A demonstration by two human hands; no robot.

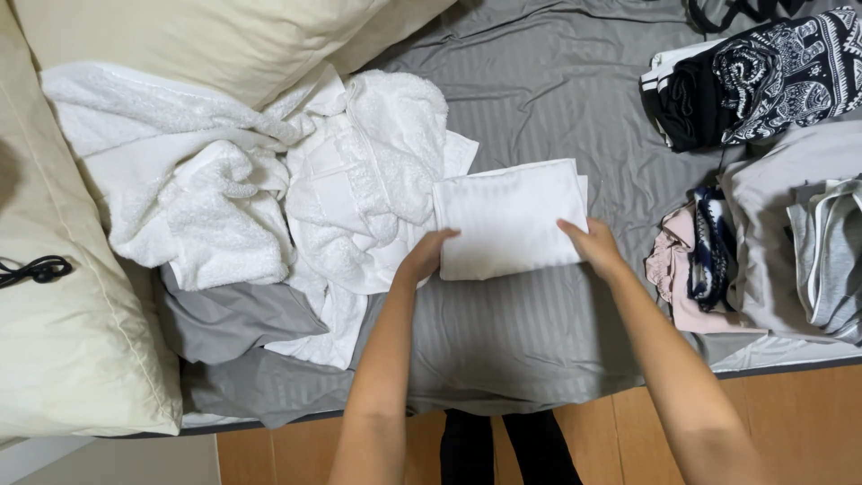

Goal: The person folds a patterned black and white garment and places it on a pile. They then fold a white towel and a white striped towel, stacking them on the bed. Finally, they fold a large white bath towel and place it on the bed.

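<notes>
A folded white cloth (508, 216) lies flat on the grey striped bedsheet (539, 99). My left hand (426, 255) grips its near left corner, fingers curled over the edge. My right hand (593, 246) holds its near right corner. To the left of the cloth sits a heap of unfolded white towels (260, 180), which touches the cloth's left edge.
Cream pillows (72, 341) line the left side and the far left. A black cord (36, 269) lies on one pillow. Folded clothes are stacked on the right: a black-and-white patterned garment (763, 81), grey garments (808, 224), a pink one (673, 269). Wooden floor (808, 422) shows below the bed edge.
</notes>
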